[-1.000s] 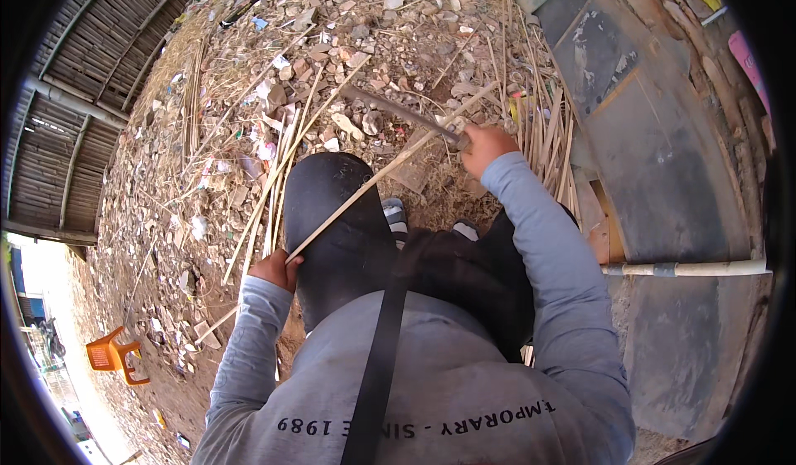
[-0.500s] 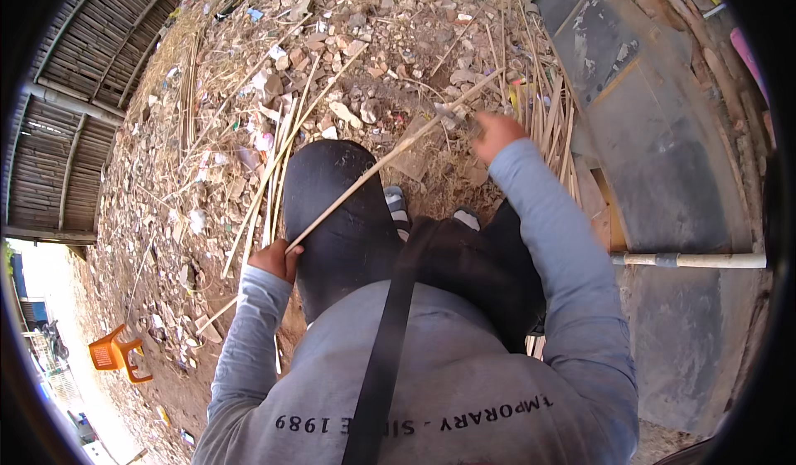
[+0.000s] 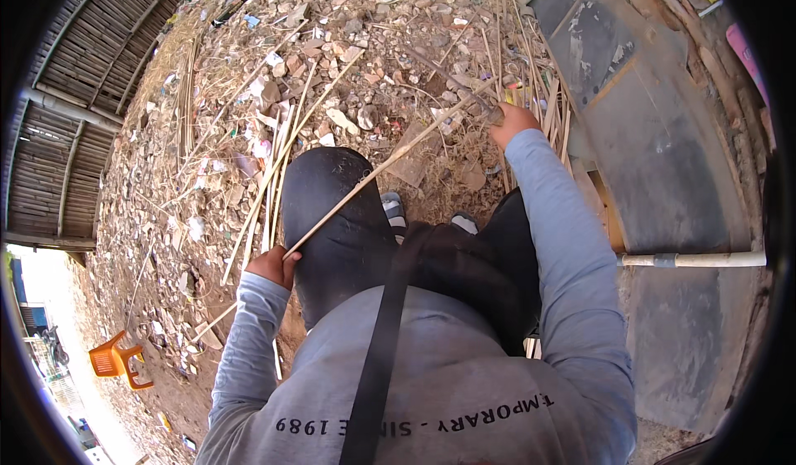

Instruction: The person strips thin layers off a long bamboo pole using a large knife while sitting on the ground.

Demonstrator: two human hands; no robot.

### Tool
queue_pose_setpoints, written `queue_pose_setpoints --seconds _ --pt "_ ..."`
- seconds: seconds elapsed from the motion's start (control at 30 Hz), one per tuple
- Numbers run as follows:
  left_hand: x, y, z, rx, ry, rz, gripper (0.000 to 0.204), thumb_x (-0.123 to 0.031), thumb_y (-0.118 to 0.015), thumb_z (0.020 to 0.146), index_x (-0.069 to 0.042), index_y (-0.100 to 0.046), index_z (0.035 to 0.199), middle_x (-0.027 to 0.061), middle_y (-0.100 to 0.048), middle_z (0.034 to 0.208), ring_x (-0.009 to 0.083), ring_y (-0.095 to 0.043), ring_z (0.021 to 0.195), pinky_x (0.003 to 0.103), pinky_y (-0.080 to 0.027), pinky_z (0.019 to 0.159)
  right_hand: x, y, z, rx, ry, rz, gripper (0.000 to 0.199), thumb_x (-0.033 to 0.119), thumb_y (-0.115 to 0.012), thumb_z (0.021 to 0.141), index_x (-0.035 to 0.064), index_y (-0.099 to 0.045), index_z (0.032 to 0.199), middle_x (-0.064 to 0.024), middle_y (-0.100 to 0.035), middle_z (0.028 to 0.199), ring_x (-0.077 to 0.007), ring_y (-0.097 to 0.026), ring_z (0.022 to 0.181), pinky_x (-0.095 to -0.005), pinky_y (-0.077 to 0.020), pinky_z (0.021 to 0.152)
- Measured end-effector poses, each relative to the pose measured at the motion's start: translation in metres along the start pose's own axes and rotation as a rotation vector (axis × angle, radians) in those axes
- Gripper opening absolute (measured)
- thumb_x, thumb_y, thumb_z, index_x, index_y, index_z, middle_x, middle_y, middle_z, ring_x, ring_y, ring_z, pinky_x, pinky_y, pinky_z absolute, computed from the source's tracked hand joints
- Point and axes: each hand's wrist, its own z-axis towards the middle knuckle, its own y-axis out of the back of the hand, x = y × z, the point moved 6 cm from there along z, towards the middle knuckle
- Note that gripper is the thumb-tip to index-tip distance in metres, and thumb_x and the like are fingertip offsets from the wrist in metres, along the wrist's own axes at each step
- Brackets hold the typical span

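A long pale bamboo strip [image 3: 365, 179] runs slantwise across my left knee, from beside my left hip up toward my right hand. My left hand [image 3: 272, 267] is closed round its lower part. My right hand [image 3: 516, 125] is closed on the handle of a knife [image 3: 452, 79], whose thin dark blade points up and left. The blade crosses close to the strip's far end; whether the two touch I cannot tell. Several more pale strips [image 3: 278, 162] lie on the ground beside my left knee.
Stones and litter cover the ground [image 3: 332, 50]. A bundle of strips [image 3: 554, 104] lies by the dark sheets [image 3: 680, 166] on the right, where a pale pole [image 3: 713, 260] sticks out. An orange chair [image 3: 116, 360] stands at lower left, below a bamboo wall [image 3: 62, 150].
My right hand has moved slightly right and up with the knife, and the blade now shows at full length. My left hand still holds the strip in nearly the same place.
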Motion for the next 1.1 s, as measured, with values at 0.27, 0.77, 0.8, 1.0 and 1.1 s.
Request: queue_pose_setpoints --seconds 0.27,0.77,0.8,1.0,1.1 --pt "0.003 -0.003 -0.003 0.018 0.006 0.015 0.042 -0.045 -0.054 0.092 -0.004 -0.059 0.082 0.0239 -0.060 0.065 0.0451 -0.061 0.065 0.051 -0.048 0.059 0.031 0.000 -0.019 0.042 0.167 -0.105 0.034 0.018 -0.069 0.073 0.0097 -0.064 0.106 -0.0191 -0.067 0.091 -0.0394 -0.063 0.089 -0.0450 -0.0514 0.080" --pt "0.000 0.007 -0.001 0.021 -0.016 0.036 0.045 -0.046 -0.053 0.093 -0.004 -0.056 0.078 0.0225 -0.061 0.066 0.0436 -0.061 0.064 0.050 -0.048 0.057 -0.016 -0.015 0.007 0.070 0.085 -0.041 0.030 0.019 -0.067 0.073 0.0092 -0.064 0.101 -0.0175 -0.067 0.092 -0.0377 -0.063 0.090 -0.0445 -0.0512 0.080" --pt "0.000 0.007 -0.001 0.024 -0.021 0.053 0.045 -0.046 -0.053 0.093 -0.004 -0.056 0.078 0.0223 -0.061 0.067 0.0434 -0.061 0.065 0.050 -0.048 0.058 -0.037 -0.014 0.014 0.003 -0.003 0.007 0.032 0.019 -0.067 0.073 0.0092 -0.064 0.102 -0.0180 -0.067 0.092 -0.0377 -0.063 0.090 -0.0445 -0.0510 0.080" --pt "0.006 0.003 0.001 0.060 -0.001 0.033 0.042 -0.045 -0.054 0.092 -0.004 -0.057 0.079 0.0224 -0.061 0.068 0.0431 -0.062 0.067 0.050 -0.048 0.059 0.018 0.003 -0.011 0.075 0.184 -0.092 0.032 0.017 -0.068 0.074 0.0079 -0.064 0.104 -0.0177 -0.067 0.093 -0.0376 -0.064 0.089 -0.0437 -0.0512 0.080" --pt "0.006 0.002 0.000 0.042 -0.038 0.027 0.042 -0.045 -0.054 0.092 -0.005 -0.058 0.080 0.0228 -0.061 0.068 0.0434 -0.061 0.066 0.051 -0.048 0.058 0.003 0.000 -0.007 0.035 0.199 -0.039 0.030 0.016 -0.068 0.074 0.0086 -0.063 0.103 -0.0177 -0.066 0.090 -0.0383 -0.063 0.087 -0.0443 -0.0511 0.079"
